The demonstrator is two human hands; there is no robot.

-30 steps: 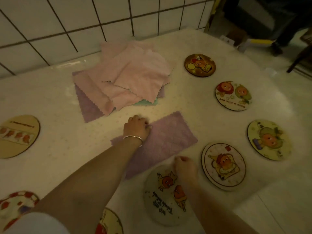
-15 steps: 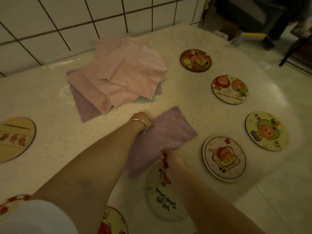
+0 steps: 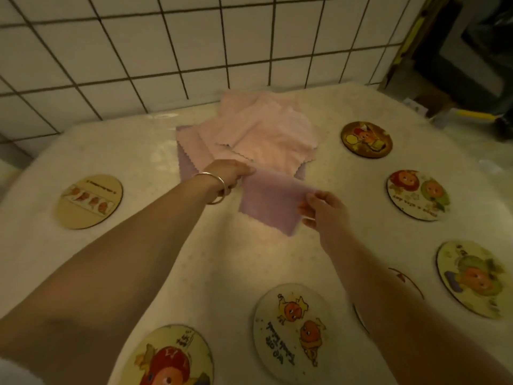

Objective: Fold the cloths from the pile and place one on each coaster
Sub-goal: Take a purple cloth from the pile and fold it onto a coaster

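Note:
A folded purple cloth [image 3: 270,204] hangs above the table between both hands. My left hand [image 3: 231,173], with a bangle on the wrist, pinches its upper left corner. My right hand [image 3: 323,211] pinches its right edge. Behind it lies the pile of pink and purple cloths [image 3: 258,137] near the wall. Round picture coasters lie around: one at the left [image 3: 90,201], two at the front [image 3: 291,329] [image 3: 172,357], and three down the right side [image 3: 366,138] [image 3: 417,194] [image 3: 474,277]. Another coaster [image 3: 408,282] shows partly behind my right forearm.
The table [image 3: 138,151] has a pale dotted cover and stands against a white tiled wall [image 3: 194,45]. Its right edge drops to a dark floor area with a yellow-handled tool [image 3: 477,115] and boxes.
The purple cloth lay flat on the table; both hands folded it and lifted it off the surface. The camera view has tilted upward toward the wall.

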